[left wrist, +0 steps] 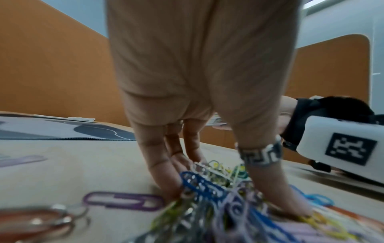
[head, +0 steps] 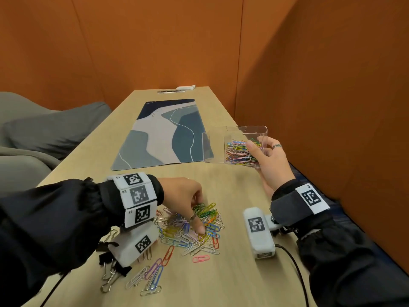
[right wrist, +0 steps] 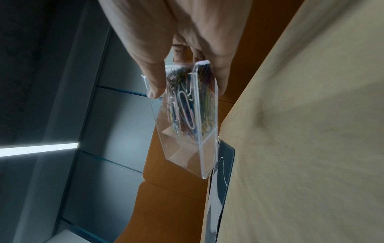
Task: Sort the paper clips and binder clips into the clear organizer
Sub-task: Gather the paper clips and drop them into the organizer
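Observation:
A heap of coloured paper clips point(head: 177, 238) lies on the wooden table point(head: 239, 284) in front of me. My left hand point(head: 197, 218) reaches down into it, fingers on one side and thumb on the other, pinching a bunch of clips point(left wrist: 207, 184) between them. Black binder clips point(head: 110, 275) lie at the lower left, partly hidden under my left wrist. My right hand point(head: 263, 151) holds the clear organizer point(head: 221, 140) tilted above the table's right side, thumb on its near wall. One compartment holds many paper clips point(head: 239, 151). The organizer point(right wrist: 187, 148) also shows in the right wrist view.
A blue and grey desk mat point(head: 163, 134) lies beyond the heap. Orange partition walls close the far end and the right side. A grey chair point(head: 44, 129) stands to the left. A black cable point(head: 294, 262) runs along the near right of the table.

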### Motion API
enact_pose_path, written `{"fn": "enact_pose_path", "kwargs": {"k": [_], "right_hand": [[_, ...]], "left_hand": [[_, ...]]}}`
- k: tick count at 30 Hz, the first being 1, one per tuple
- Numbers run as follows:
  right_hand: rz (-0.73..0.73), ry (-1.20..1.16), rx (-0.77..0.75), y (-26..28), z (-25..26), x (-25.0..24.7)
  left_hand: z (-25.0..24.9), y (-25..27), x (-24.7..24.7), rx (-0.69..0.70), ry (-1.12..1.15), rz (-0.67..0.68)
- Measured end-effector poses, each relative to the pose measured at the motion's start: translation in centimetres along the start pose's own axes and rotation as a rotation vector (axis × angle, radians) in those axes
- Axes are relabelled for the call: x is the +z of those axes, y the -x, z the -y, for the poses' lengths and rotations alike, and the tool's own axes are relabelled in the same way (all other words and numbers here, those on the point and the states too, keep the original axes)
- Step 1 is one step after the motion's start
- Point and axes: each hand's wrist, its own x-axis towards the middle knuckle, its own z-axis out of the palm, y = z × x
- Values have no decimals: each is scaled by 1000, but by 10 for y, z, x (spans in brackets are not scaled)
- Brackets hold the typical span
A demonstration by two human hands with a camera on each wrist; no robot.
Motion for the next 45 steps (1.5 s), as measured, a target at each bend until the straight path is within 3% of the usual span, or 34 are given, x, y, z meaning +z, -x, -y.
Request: {"fn": "enact_pose_path", "kwargs": {"k": [15, 23, 31, 40, 45], "right_hand": [[27, 21, -5, 3, 2, -2], [56, 27, 3, 4, -1, 1], [119, 41, 33, 3, -3, 3], [212, 10, 75, 4, -9, 7], [250, -14, 64, 7, -9, 8]], "left_hand": [[11, -12, -3, 71, 24, -85], [21, -11, -14, 12, 196, -105], [22, -1, -66, 51, 336, -231], [-17, -2, -131, 150, 389, -423], [-34, -21, -133, 206, 416, -404]]}}
